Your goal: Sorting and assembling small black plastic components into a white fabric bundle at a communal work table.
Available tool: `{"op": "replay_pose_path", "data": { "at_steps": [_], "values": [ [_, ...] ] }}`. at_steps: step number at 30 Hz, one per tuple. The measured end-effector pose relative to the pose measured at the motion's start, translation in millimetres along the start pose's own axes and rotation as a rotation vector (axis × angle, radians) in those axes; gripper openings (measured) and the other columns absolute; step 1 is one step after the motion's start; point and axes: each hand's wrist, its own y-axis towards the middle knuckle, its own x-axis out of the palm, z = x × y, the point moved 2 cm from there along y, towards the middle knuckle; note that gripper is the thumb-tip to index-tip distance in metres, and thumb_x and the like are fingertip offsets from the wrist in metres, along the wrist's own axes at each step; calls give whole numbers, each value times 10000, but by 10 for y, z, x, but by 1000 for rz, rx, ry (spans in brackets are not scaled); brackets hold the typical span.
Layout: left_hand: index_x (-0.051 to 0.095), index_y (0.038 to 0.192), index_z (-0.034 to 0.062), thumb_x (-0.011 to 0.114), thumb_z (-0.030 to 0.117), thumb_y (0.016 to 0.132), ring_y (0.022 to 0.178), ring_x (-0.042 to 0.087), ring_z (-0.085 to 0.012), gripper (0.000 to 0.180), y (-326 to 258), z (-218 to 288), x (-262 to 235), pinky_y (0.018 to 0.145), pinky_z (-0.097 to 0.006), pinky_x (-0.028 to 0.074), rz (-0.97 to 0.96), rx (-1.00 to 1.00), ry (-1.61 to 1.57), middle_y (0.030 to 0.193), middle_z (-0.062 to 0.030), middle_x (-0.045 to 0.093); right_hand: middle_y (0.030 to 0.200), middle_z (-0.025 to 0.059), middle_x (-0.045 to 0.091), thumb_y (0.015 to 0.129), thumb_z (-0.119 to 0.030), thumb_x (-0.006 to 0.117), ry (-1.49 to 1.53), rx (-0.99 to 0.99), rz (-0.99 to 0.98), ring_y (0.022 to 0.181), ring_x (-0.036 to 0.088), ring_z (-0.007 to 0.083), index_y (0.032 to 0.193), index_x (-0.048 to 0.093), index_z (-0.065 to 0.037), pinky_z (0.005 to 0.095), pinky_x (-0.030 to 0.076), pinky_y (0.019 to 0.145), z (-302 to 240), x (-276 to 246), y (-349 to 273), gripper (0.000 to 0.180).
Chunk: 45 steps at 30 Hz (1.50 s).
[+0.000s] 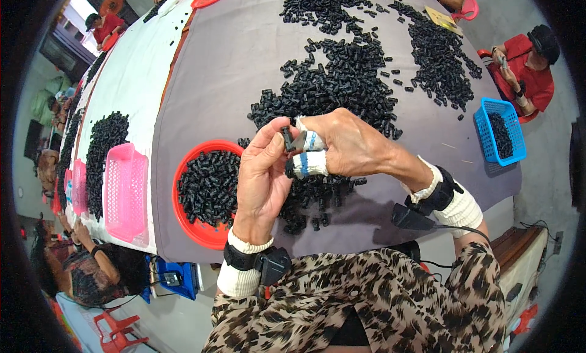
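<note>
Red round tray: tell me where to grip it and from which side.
Grip the red round tray by its bare near rim, coming from the person's side at the table edge. Black pieces fill the middle, the left hand hangs over its right side, and a pink basket crowds the left.

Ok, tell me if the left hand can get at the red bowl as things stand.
Probably yes: the left hand is raised right beside the red bowl, nothing lies between them, but its fingers pinch a small black part.

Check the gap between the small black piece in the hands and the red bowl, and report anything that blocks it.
Nothing visible blocks it. The small black piece is pinched between the left hand and right hand; the red bowl lies open just below-left, partly filled with black pieces.
</note>
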Motion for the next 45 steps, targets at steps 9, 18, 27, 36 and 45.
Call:
{"op": "replay_pose_path", "data": {
  "at_steps": [9, 18, 27, 36, 45],
  "values": [
    [553, 1046, 1, 574, -18, 790, 812, 591, -133, 257, 0, -1, 52, 752, -263, 481, 62, -62, 15, 923, -82, 611, 581, 99, 533, 670, -219, 726, 17, 55, 127, 503, 485, 147, 812, 559, -3, 303, 404, 487, 118, -10, -6, 307],
    [563, 962, -16, 576, -11, 749, 748, 590, -123, 214, 100, -82, 95, 685, -236, 467, 200, -68, 184, 869, -67, 619, 609, 214, 550, 652, -215, 663, -49, 35, 180, 564, 563, 370, 693, 500, 37, 403, 424, 506, 176, -20, -20, 303],
    [522, 1097, -27, 533, 72, 867, 896, 583, -163, 250, 53, -98, 29, 801, -285, 480, 61, -45, -11, 967, -101, 602, 654, 186, 577, 672, -216, 662, 84, 90, 222, 587, 572, 319, 759, 546, 23, 369, 442, 553, 127, -86, -29, 279],
    [523, 1101, -12, 533, 56, 867, 857, 593, -161, 245, 5, -66, 15, 790, -288, 491, 1, -59, -39, 956, -105, 606, 629, 66, 557, 687, -227, 711, 38, 58, 28, 556, 506, 143, 796, 551, -13, 302, 413, 519, 197, -7, -3, 289],
    [538, 1079, -18, 546, 48, 857, 830, 604, -157, 231, -6, -55, 8, 767, -285, 506, 17, -45, 8, 953, -97, 612, 626, 76, 556, 661, -297, 742, -23, 65, -4, 559, 513, 169, 765, 536, 5, 325, 408, 520, 163, 2, 20, 380]
  ]
}}
